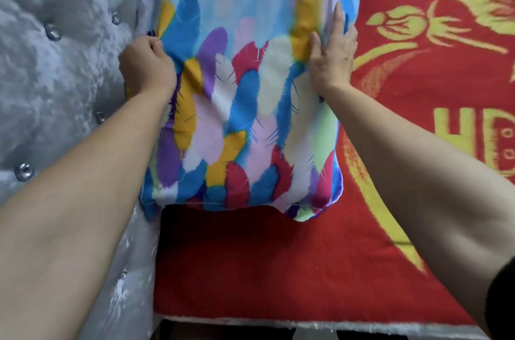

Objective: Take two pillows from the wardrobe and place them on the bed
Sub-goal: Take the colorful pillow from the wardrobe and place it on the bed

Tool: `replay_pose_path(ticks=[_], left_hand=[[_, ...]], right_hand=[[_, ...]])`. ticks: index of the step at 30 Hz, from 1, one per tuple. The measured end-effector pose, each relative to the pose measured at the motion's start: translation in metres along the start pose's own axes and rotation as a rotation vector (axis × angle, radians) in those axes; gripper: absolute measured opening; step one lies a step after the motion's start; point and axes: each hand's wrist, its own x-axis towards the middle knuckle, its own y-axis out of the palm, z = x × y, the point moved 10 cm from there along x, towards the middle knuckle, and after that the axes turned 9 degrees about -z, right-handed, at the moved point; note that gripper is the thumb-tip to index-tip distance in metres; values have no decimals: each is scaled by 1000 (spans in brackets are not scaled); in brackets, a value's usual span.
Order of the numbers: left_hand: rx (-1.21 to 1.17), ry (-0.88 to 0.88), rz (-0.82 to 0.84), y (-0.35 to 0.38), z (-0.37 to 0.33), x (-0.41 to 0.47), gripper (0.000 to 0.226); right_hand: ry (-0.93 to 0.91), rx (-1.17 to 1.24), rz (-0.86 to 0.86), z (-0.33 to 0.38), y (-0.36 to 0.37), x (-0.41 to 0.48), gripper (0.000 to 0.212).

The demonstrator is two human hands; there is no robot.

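Note:
A pillow [245,105] in a bright feather print of blue, yellow, purple and red lies on the bed's red and gold cover [418,88], its left edge against the headboard. My left hand [146,66] is closed on the pillow's left edge, fingers curled into the fabric. My right hand [333,58] lies flat with fingers stretched out along the pillow's right side, pressing on it. Only this one pillow shows; its far end runs out of the top of the view.
A grey tufted velvet headboard [61,69] with crystal buttons fills the left side. The red cover's near edge [278,320] ends at the bed's front rim at the bottom of the view.

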Motion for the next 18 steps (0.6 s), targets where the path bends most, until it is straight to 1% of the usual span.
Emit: replay_pose_path(ticks=[2, 3, 5, 6, 7, 9, 11, 13, 15, 18], left_hand=[[-93, 41, 36, 20, 2, -6, 32], [-108, 87, 101, 34, 2, -18, 34], [-77, 197, 298, 68, 7, -57, 42], [-29, 225, 395, 83, 17, -80, 46], [46, 213, 482, 95, 34, -103, 51], [238, 113, 624, 109, 80, -149, 60], [373, 115, 645, 109, 108, -187, 66], [380, 136, 610, 105, 115, -208, 68], [372, 115, 610, 109, 119, -213, 69], [396, 102, 644, 116, 122, -212, 68]], right_hand=[[-23, -42, 75, -12, 20, -3, 69], [-36, -94, 129, -22, 30, -10, 71], [-11, -186, 223, -51, 46, -34, 74], [18, -209, 252, -66, 51, -49, 76], [45, -227, 272, -79, 55, -65, 77], [56, -270, 326, -102, 61, -105, 77], [58, -286, 407, -121, 69, -146, 77], [128, -219, 442, -137, 74, -175, 78], [165, -187, 439, -145, 78, -182, 80], [167, -216, 490, -146, 85, -178, 82]])
